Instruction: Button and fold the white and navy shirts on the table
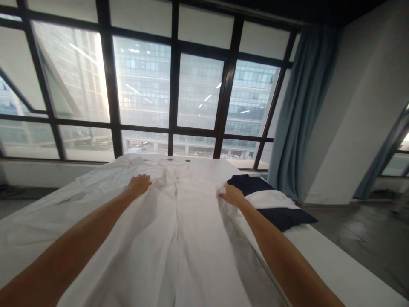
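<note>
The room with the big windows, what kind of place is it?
Probably a workroom, maybe in an office building. It has tall black-framed windows, a wide white table and a big piece of white fabric spread out.

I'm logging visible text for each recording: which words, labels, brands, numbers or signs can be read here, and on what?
None can be read.
White cloth: no lettering shows.
Dark blue cloth: no label or print can be made out.
Building outside: too hazy and blurred to tell whether it bears any sign.
</note>
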`<state>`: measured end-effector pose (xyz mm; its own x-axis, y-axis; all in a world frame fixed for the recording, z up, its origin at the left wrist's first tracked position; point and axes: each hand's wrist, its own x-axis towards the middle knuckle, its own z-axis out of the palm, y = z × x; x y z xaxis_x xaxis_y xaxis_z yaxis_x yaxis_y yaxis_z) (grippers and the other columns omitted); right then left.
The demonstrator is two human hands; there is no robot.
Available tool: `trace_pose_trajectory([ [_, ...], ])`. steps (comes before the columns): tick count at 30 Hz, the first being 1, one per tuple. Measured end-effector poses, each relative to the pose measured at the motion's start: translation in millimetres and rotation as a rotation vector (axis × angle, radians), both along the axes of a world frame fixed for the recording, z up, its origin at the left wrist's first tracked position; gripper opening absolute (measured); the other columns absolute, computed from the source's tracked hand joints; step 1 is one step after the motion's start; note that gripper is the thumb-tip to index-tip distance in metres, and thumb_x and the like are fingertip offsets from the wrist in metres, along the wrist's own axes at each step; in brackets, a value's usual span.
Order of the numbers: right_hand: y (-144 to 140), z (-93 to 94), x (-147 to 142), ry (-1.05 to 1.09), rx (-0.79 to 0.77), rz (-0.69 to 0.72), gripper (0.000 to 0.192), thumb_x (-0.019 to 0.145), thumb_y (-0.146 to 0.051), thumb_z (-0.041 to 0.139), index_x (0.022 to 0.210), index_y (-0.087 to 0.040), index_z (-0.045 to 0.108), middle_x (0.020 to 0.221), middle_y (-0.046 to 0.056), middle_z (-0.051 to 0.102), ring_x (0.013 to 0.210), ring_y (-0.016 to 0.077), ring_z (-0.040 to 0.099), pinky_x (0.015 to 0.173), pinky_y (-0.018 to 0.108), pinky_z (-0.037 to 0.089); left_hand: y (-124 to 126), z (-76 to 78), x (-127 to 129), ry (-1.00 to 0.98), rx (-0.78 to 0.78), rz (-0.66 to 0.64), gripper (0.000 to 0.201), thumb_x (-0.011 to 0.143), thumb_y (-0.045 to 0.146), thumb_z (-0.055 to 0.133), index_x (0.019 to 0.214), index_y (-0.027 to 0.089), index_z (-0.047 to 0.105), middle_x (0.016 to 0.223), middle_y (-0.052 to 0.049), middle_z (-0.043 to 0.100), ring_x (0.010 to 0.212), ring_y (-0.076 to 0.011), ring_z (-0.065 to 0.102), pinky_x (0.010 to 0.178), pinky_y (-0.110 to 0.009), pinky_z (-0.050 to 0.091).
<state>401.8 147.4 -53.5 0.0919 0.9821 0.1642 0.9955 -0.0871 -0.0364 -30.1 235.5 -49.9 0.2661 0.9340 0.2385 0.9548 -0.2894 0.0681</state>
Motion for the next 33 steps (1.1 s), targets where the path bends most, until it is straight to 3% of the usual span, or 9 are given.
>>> trace_pose_trajectory([
  [3,-5,-4.9,-16,-0.193,-0.027,-0.055,0.049,0.080,-0.037,0.063,0.119,-0.010,0.056,0.118,0.021,0.059,0.111,0.0346,0.054,0.091,0.047,0.038,-11,-16.6,22,0.130,0.044,0.074,0.029,0.085,0.020,0.043,0.107,0.013,0.061,0.119,-0.020,0.057,0.114,-0.0327,0.050,0.091,-0.050,0.038],
  [6,4,-5.8,-44,-0.248,0.057,0.044,0.037,0.082,-0.023,0.056,0.117,-0.012,0.058,0.121,0.021,0.056,0.115,0.0335,0.050,0.093,0.046,0.036,-14,-21.6,48,0.084,0.051,0.060,0.030,0.088,0.021,0.040,0.107,0.013,0.062,0.119,-0.019,0.058,0.114,-0.0302,0.051,0.090,-0.044,0.040],
  [13,54,-6.0,-120,0.135,0.048,0.256,0.045,0.096,-0.043,0.032,0.134,-0.025,0.048,0.125,0.010,0.059,0.110,0.0225,0.057,0.089,0.034,0.043,18,-19.6,98,-0.197,-0.103,0.199,0.068,0.086,0.065,0.032,0.097,0.009,0.068,0.104,-0.025,0.067,0.099,-0.0332,0.063,0.075,-0.036,0.047],
  [16,64,-10.7,-137,0.158,0.011,0.270,0.057,0.097,-0.054,0.022,0.120,-0.021,0.061,0.119,0.013,0.063,0.104,0.0238,0.061,0.086,0.034,0.045,26,-26.2,105,-0.297,-0.155,0.194,0.050,0.078,0.058,0.053,0.084,0.011,0.068,0.095,-0.023,0.069,0.096,-0.0338,0.065,0.072,-0.034,0.047],
  [20,60,-17.3,-139,0.151,0.014,0.165,0.071,0.096,-0.057,0.015,0.100,-0.013,0.070,0.102,0.019,0.067,0.096,0.0269,0.063,0.080,0.036,0.046,23,-37.6,103,-0.376,-0.103,0.080,0.020,0.081,0.033,0.052,0.081,0.017,0.063,0.089,-0.012,0.070,0.089,-0.0238,0.066,0.074,-0.030,0.047],
  [24,50,-29.3,-127,0.108,0.167,0.205,0.042,0.092,-0.045,0.040,0.086,-0.017,0.071,0.105,0.015,0.064,0.103,0.0263,0.057,0.085,0.035,0.043,10,-55.7,91,-0.763,-0.050,-0.040,0.019,0.076,0.020,0.049,0.094,0.018,0.056,0.092,-0.006,0.068,0.084,-0.0176,0.065,0.072,-0.027,0.049],
  [27,46,-41.1,-118,0.190,0.238,0.229,0.027,0.082,-0.032,0.054,0.102,-0.020,0.067,0.115,0.010,0.060,0.107,0.0242,0.053,0.089,0.034,0.041,0,-68.3,85,-1.040,-0.124,-0.139,0.029,0.068,0.015,0.050,0.096,0.018,0.054,0.091,-0.005,0.068,0.083,-0.0182,0.065,0.070,-0.028,0.051],
  [30,45,-48.0,-114,0.307,0.225,0.243,0.066,0.071,-0.022,0.060,0.135,-0.021,0.042,0.128,0.009,0.052,0.114,0.0238,0.048,0.094,0.034,0.039,-9,-73.4,85,-1.200,-0.181,-0.183,0.027,0.062,0.016,0.049,0.089,0.017,0.055,0.084,-0.003,0.067,0.079,-0.0189,0.064,0.069,-0.029,0.051],
  [33,45,-47.7,-117,0.335,0.217,0.310,0.082,0.066,-0.018,0.061,0.143,-0.021,0.030,0.135,0.010,0.046,0.121,0.0251,0.043,0.099,0.036,0.035,-18,-73.3,88,-1.270,-0.197,-0.244,0.020,0.063,0.021,0.051,0.082,0.017,0.054,0.076,0.000,0.063,0.072,-0.0168,0.061,0.064,-0.028,0.048],
])
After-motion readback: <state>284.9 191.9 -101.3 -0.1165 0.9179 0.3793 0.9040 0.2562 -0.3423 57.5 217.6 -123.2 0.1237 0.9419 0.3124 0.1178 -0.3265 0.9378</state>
